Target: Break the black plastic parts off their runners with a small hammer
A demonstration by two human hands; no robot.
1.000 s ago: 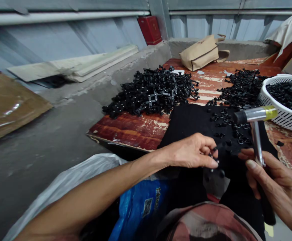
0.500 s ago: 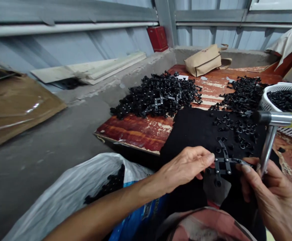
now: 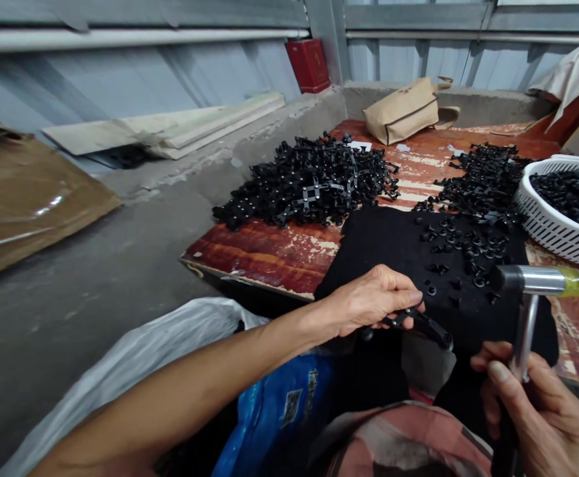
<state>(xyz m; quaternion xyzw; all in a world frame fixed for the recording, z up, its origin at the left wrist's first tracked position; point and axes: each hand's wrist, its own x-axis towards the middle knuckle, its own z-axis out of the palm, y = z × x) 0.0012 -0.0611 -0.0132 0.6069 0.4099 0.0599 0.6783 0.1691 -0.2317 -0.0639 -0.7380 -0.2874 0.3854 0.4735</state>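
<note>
Grip of the left hand (image 3: 381,301): closed, thumb against fingers, on a black jointed linkage (image 3: 426,324). One curved arm of this piece extends from my fingertips towards 4 o'clock, its ringed end apart from the right hand; the remainder lies partly hidden behind my fingers, so the condition of its joints cannot be confirmed. The linkage sits at the near edge of the black pad (image 3: 369,245), which overlies the worn red tabletop (image 3: 250,258); whether it touches the cloth cannot be told.

Grip of the right hand (image 3: 542,404), at 4 o'clock from the left: wrapped around the handle of a hammer (image 3: 526,324). Its head stands at 12 o'clock above my fist, black face to 9 o'clock, yellow face to 3, well apart from the linkage.

Surroundings: loose black fasteners (image 3: 478,248) at 2 o'clock from my left hand, a heap of linkages (image 3: 314,179) at 11, a white basket (image 3: 558,225) at 2.

Handling, in my judgement: pinching close to a joint gives better control than pinching a free arm, since the links may swing. The hammer is best held loosely upright, its head clear of my left fingers and of the loose fasteners.
</note>
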